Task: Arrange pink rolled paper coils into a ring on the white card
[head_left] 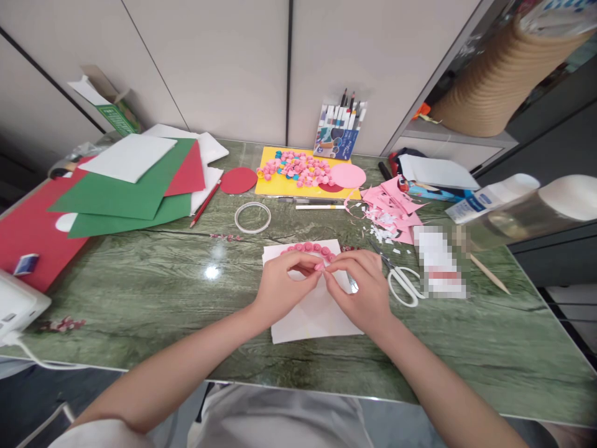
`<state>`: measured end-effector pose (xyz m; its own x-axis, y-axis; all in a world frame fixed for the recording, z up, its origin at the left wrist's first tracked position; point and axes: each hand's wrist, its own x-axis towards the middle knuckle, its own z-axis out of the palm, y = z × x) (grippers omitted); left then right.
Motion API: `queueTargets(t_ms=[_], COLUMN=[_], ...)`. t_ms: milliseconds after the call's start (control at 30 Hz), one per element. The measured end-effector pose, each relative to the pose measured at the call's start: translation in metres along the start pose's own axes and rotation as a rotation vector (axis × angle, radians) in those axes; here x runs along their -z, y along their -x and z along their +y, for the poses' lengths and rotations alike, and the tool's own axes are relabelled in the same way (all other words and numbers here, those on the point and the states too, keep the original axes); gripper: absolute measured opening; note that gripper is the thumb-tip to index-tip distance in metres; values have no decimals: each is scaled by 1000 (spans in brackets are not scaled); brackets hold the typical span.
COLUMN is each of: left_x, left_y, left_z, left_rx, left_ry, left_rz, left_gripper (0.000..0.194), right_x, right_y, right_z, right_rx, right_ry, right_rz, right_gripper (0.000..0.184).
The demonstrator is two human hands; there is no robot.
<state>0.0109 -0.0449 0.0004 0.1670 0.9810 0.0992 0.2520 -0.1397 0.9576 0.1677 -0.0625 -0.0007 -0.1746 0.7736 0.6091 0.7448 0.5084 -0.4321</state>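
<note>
My left hand (286, 283) and my right hand (361, 289) meet over a white sheet of paper (310, 320). Between their fingertips is a small pink paper rosette (319, 266), pinched from both sides. An arc of pink rolled-paper rosettes (308, 247) lies along the top of the sheet, partly hidden by my fingers. Just beyond my right hand rest scissors (405, 285) with white handles. Farther back, a heap of pink rosettes with a few blue and yellow ones (298, 168) sits on a yellow sheet (275, 188).
Left are green sheets (121, 193), a red pencil (206, 203) and a roll of tape (252, 218). Pink paper scraps (392, 205) lie back right, near a clear bottle (513, 218) and a wooden stick (489, 274). A pen set (338, 137) leans on the cabinet.
</note>
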Motion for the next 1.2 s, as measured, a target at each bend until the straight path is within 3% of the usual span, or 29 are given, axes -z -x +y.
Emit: queueTargets(t_ms=[167, 333, 700, 1200], left_x=[3, 2, 1, 0], left_y=[-3, -3, -1, 0], left_z=[-2, -3, -2, 1], left_rx=[-4, -19, -30, -28], left_ry=[11, 40, 13, -11], left_rz=[36, 23, 18, -1], left_gripper=[12, 12, 10, 10], right_x=[1, 2, 1, -1], right_y=[1, 0, -1, -1], right_z=[-1, 2, 0, 4], right_rx=[66, -2, 6, 32], right_ry=[45, 75, 53, 38], right_rz=[24, 17, 15, -105], right_gripper=[11, 9, 6, 8])
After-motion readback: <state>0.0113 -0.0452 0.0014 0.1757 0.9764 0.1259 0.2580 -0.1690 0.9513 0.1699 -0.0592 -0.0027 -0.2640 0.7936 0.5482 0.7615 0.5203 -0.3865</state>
